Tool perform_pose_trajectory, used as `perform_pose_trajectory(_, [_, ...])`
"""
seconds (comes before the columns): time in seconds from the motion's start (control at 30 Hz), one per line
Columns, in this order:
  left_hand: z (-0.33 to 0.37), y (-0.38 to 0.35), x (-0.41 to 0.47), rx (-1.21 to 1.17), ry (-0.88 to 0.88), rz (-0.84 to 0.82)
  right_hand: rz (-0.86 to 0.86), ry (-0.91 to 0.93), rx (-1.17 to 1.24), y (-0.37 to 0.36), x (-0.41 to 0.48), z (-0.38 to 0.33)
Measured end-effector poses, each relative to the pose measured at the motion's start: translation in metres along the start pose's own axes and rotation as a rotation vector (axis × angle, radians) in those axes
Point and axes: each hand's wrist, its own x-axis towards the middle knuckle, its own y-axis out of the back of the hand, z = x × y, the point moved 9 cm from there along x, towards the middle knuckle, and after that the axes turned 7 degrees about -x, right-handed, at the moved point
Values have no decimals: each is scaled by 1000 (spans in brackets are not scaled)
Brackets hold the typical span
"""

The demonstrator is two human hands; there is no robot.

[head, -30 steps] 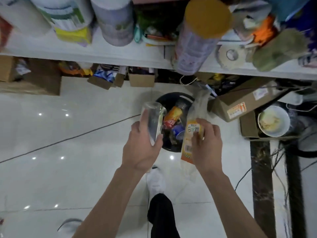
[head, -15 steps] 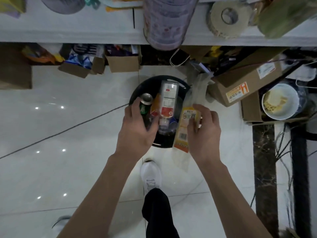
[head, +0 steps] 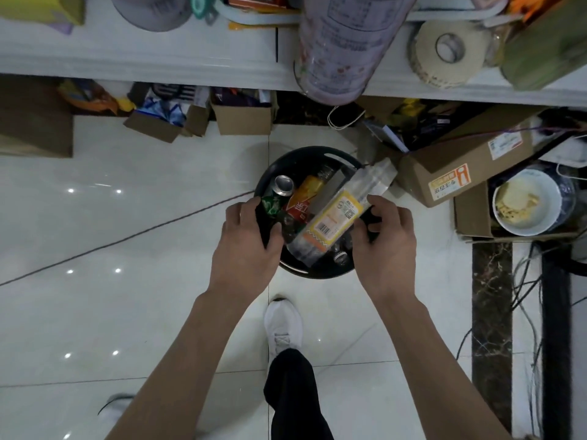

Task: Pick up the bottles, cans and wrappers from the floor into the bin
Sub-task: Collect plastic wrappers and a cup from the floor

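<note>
Dropped from the left hand, now loosely curled and empty, the green can lies in the bin at mid-frame, while the yellow-labelled bottle slants across it, the right hand curled alongside, grip unclear.

**Bin mouth crowded, open floor to the left**

A clear bottle lies slantwise across the bin, over a can and other litter, leaving only narrow gaps. A cardboard box crowds the right rim. The worktop edge stands beyond. Bare floor stretches wide on the left.
</note>
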Motion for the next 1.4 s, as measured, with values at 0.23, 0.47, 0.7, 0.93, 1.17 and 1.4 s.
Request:
perform_pose_trajectory(0.23, [-11, 26, -15, 0, 25, 17, -33, 26, -48, -1, -17, -21])
perform_pose_trajectory(0.47, [-28, 92, -47, -5, 35, 101, -76, 166, -93, -5, -44, -86])
perform_pose_trajectory(0.7, [-85, 183, -94, -29, 102, 228, -89, 440, -152, -32, -102, -205])
perform_pose_trajectory(0.93, [-177, 284, -164, -81, 212, 319, -241, 639, -227, -92, -207, -323])
perform_pose_trajectory(1.17, [-309, 386, -268, -121, 360, 429, -366, 875, -290, -176, -356, -430])
perform_pose_trajectory(1.4, [-445, 458, -403, -215, 543, 639, -544, 1084, -318, -269, -522, -501])
